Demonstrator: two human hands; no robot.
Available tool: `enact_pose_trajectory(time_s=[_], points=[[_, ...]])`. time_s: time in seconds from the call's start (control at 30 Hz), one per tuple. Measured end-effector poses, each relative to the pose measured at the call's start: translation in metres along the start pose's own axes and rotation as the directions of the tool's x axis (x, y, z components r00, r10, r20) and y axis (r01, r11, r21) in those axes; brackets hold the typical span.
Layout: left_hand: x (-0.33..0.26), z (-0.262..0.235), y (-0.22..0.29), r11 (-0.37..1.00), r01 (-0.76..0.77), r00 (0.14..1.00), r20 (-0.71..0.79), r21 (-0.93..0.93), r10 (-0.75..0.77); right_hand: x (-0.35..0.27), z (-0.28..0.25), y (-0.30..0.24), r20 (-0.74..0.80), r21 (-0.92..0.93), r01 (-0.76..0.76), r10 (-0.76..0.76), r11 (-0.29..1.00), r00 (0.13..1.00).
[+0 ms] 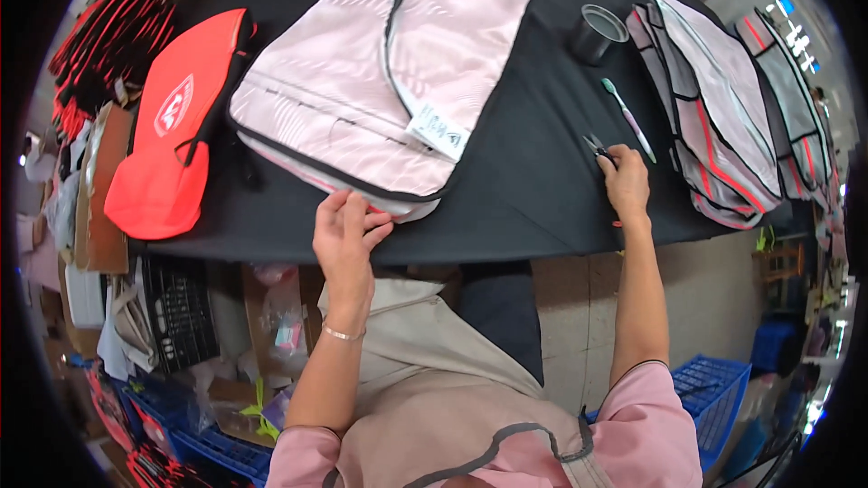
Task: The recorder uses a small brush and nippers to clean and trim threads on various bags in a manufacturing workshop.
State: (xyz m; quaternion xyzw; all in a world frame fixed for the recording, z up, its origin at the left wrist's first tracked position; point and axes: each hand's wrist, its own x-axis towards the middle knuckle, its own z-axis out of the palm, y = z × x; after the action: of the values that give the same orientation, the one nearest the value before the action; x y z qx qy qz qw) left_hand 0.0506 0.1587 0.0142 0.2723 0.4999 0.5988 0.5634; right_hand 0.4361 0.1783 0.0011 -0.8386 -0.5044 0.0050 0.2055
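A pale pink fabric bag (316, 81), turned out flat with black binding along its edges, lies on the black table in front of me. A white label (436, 131) is on it near its right corner. My left hand (345, 230) has its fingers closed at the bag's near edge, where a strip of red shows; the fingertips are partly hidden. In my right hand (626, 183) is a small pair of thread snips (594, 145), their tips pointing away from me. They are apart from the bag, over the table to its right.
A toothbrush (630, 119) and a dark grey cup (599, 34) lie to the right. Beyond them are stacked grey bags (714, 99) with red trim. A red pouch (172, 136) lies at left, by a pile of red-and-black pieces (108, 36). A blue crate (719, 398) stands below.
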Motion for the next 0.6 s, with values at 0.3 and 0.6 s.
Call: enact_pose_trajectory(time_s=[0.3, 0.6], points=[[0.032, -0.012, 0.001, 0.980, -0.063, 0.996, 0.079, 0.188, 0.049, -0.030, -0.039, -0.095, 0.060, 0.503, -0.017, -0.015, 0.864, 0.998], [-0.009, -0.027, 0.002, 0.933, -0.080, 0.990, 0.133, 0.350, 0.035, -0.081, -0.022, -0.253, 0.000, 0.743, 0.449, -0.672, 0.496, 0.741]])
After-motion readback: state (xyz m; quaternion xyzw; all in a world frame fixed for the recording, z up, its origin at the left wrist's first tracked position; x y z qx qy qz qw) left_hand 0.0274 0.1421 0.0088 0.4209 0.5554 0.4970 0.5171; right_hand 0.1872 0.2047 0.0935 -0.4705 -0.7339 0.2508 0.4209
